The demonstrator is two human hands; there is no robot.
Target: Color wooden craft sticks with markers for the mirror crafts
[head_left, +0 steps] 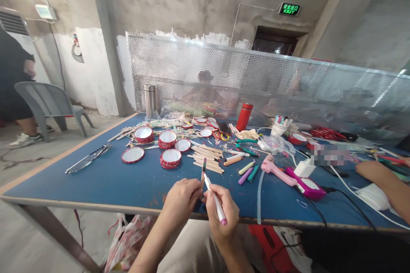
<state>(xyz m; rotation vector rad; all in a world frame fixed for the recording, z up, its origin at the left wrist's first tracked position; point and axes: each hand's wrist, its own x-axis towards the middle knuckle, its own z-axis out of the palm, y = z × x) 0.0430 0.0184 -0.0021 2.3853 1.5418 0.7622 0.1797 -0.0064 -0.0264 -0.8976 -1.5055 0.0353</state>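
My left hand (183,196) is closed round the lower part of a wooden craft stick (203,174), which stands upright and has dark and reddish colour bands near its top. In my right hand (224,209) is a white marker (216,201) with a pinkish-purple end. Its tip meets the edge of the stick, just below the coloured part. Beyond my hands lies a pile of plain craft sticks (208,158). Several capped markers rest to the right of it, among them a purple marker (245,176) and an orange marker (233,161).
Round red-rimmed pieces (171,158) stand in stacks at the left, with scissors (88,159) farther out. A pink glue gun (278,171), a magenta box (307,184) and cables lie right. A red bottle (244,117) stands behind. Another person's arm (384,183) reaches in from the right.
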